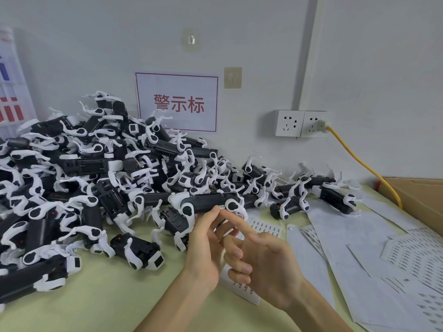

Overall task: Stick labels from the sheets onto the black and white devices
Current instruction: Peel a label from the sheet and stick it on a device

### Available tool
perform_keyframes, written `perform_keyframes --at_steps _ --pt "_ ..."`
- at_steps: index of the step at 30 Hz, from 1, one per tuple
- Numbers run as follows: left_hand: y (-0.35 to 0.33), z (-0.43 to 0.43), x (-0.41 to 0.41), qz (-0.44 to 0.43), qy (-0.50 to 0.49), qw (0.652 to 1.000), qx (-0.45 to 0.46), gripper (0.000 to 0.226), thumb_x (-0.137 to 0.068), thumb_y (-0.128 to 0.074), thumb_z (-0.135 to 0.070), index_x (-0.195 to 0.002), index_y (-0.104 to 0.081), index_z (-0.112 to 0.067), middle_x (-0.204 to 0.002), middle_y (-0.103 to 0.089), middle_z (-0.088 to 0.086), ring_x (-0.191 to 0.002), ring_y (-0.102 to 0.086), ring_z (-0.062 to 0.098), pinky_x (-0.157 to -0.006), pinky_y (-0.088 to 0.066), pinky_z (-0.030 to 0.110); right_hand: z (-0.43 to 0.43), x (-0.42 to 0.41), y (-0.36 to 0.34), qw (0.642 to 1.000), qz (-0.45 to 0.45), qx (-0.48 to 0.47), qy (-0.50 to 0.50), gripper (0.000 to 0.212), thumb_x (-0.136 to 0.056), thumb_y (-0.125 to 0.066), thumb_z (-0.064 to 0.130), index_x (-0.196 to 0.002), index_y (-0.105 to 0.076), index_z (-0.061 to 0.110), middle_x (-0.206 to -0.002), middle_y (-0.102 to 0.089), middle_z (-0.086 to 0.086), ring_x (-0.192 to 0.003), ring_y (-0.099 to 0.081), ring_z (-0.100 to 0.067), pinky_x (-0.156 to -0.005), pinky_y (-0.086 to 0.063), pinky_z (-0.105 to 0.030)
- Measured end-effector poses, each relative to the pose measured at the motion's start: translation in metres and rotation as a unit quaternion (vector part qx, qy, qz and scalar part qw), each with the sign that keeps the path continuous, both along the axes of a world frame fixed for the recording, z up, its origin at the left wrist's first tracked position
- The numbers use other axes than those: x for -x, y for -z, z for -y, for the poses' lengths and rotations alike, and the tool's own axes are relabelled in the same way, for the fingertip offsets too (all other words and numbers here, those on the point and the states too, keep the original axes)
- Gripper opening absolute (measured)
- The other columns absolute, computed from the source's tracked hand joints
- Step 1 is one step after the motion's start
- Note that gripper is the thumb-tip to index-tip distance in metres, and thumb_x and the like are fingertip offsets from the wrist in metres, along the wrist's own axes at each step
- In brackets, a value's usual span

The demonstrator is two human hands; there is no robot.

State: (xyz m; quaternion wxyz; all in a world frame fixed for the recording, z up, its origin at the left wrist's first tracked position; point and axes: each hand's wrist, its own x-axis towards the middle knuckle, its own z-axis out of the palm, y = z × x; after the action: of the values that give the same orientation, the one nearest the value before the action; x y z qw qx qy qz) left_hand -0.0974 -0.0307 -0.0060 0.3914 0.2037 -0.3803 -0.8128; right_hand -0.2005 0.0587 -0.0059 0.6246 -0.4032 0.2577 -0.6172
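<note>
My left hand holds up a black and white device by its underside, fingers curled around it. A small white label sits on the device's lower edge at my left fingertips. My right hand is just right of it, index finger stretched toward the label, the other fingers loosely curled. A big pile of the same devices fills the left of the table. Label sheets lie on the table under and to the right of my hands.
More devices lie in a row along the wall to the right. Used backing sheets spread across the right of the yellow-green table. A cardboard box stands at the far right. A yellow cable runs from wall sockets.
</note>
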Motion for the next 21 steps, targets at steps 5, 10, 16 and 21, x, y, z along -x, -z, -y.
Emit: perform_keyframes --at_steps 5,10,16,21 --pt "-0.0044 -0.0023 -0.0009 0.008 -0.015 1.000 -0.002 0.053 -0.078 -0.067 -0.044 -0.114 -0.061 -0.006 -0.103 -0.074 0.010 -0.105 -0.073 0.024 -0.096 -0.050 0.040 0.0007 -0.0008 0.0001 1.000 -0.007 -0.001 -0.003 0.066 -0.084 -0.057 0.028 -0.149 -0.050 0.022 -0.076 -0.040 -0.004 -0.061 -0.024 -0.016 -0.054 -0.026 -0.028" --pt "-0.0030 -0.0017 -0.0005 0.011 -0.012 1.000 0.000 0.053 -0.079 -0.066 -0.044 -0.116 -0.060 -0.007 -0.103 -0.073 0.011 -0.106 -0.072 0.023 -0.096 -0.050 0.039 0.0006 -0.0008 0.0001 1.000 -0.012 0.005 -0.011 0.068 -0.084 -0.057 0.028 -0.151 -0.048 0.022 -0.077 -0.041 -0.003 -0.060 -0.026 -0.015 -0.055 -0.027 -0.027" --pt "-0.0005 -0.0011 0.0003 0.016 -0.026 1.000 0.003 0.053 -0.078 -0.066 -0.044 -0.115 -0.061 -0.006 -0.104 -0.071 0.010 -0.103 -0.071 0.023 -0.096 -0.050 0.039 0.0007 -0.0002 -0.0003 1.000 -0.008 0.003 -0.016 0.069 -0.084 -0.059 0.029 -0.151 -0.047 0.022 -0.078 -0.039 -0.004 -0.060 -0.026 -0.016 -0.054 -0.028 -0.027" --pt "0.0019 0.0015 0.0017 0.055 -0.052 0.997 0.004 0.038 -0.093 -0.061 -0.041 -0.112 -0.063 -0.009 -0.102 -0.068 0.009 -0.094 -0.069 0.020 -0.080 -0.051 0.037 0.0007 -0.0016 -0.0001 1.000 -0.012 0.002 -0.019 0.068 -0.084 -0.057 0.028 -0.151 -0.049 0.022 -0.079 -0.038 -0.004 -0.061 -0.023 -0.016 -0.055 -0.029 -0.027"
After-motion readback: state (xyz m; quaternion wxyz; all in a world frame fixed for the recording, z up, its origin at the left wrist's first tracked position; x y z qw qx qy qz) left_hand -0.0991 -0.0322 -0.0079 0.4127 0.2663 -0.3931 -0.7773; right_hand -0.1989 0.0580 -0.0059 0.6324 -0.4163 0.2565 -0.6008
